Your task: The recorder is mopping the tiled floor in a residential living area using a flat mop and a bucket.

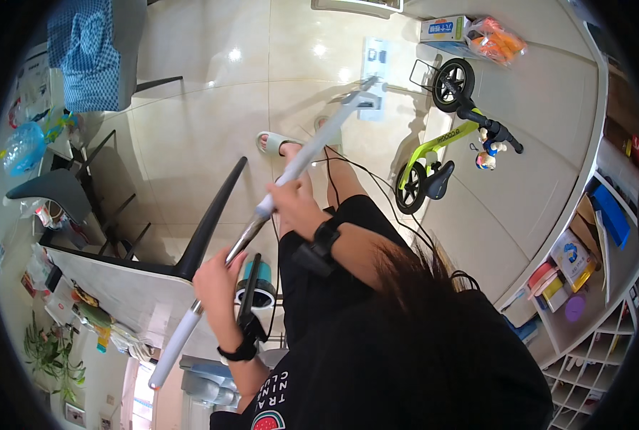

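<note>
A long mop pole [244, 236], white and bare metal by turns, slants across the view from lower left to upper right. My left hand [217, 285] is wrapped around it near the metal part. Farther up, where the metal meets the white section, my right hand [295, 204] grips the same pole. At its far end a flat, pale blue mop head [374, 59] lies on the tiled floor [206, 118]. Black straps with devices circle both wrists. My feet, in light slippers [269, 144], stand on the tiles beside the pole; the mop head is beyond them.
A lime-green balance bike [432, 142] leans by the right-hand cabinets. Beyond it are a box [444, 29] and a bag of orange items [497, 42]. A table [131, 285] with a dark leg stands left, near chairs [51, 196]. Black cables [370, 174] hang by my legs.
</note>
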The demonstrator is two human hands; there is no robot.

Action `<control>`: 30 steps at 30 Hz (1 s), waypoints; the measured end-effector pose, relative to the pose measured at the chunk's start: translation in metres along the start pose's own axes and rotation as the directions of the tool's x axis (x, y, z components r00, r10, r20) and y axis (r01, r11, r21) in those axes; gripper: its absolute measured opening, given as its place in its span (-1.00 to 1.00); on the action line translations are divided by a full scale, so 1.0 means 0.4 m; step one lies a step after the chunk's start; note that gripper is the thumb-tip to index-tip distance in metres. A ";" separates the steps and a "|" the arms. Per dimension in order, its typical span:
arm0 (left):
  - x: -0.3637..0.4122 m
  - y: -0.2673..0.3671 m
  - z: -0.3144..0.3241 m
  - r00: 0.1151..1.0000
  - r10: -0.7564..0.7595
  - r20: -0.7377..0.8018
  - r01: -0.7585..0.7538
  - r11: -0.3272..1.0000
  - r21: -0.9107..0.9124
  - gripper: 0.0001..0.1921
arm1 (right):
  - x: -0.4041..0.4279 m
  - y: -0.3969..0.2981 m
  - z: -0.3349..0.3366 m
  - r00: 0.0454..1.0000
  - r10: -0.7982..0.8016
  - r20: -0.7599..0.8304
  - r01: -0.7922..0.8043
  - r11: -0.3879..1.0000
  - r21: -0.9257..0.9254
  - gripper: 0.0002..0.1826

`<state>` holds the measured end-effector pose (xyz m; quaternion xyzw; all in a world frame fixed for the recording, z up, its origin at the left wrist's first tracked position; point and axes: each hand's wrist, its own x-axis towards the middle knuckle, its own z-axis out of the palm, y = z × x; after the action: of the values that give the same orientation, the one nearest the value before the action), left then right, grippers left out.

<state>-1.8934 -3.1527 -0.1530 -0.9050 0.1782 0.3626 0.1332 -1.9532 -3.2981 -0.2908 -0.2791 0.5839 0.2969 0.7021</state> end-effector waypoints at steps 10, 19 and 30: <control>-0.182 -0.135 -0.109 0.928 -0.368 -0.050 0.370 0.928 0.039 -0.65 | 0.055 0.057 0.402 0.999 -0.005 0.032 0.007 0.999 -0.051 -0.36; -0.220 -0.143 -0.198 0.951 -0.277 -0.139 0.296 0.945 0.138 -0.69 | -0.049 0.063 0.404 0.992 -0.115 0.044 0.112 0.992 0.055 -0.37; -0.032 0.017 -0.205 0.959 0.281 -0.046 -0.260 0.930 0.260 -0.68 | 0.013 0.044 0.091 0.977 0.072 -0.200 0.039 0.866 0.499 -0.36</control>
<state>-1.8550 -3.1862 -0.0872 -0.8618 0.3509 0.3143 0.1880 -1.9418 -3.2590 -0.2910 -0.1127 0.7145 0.1102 0.6817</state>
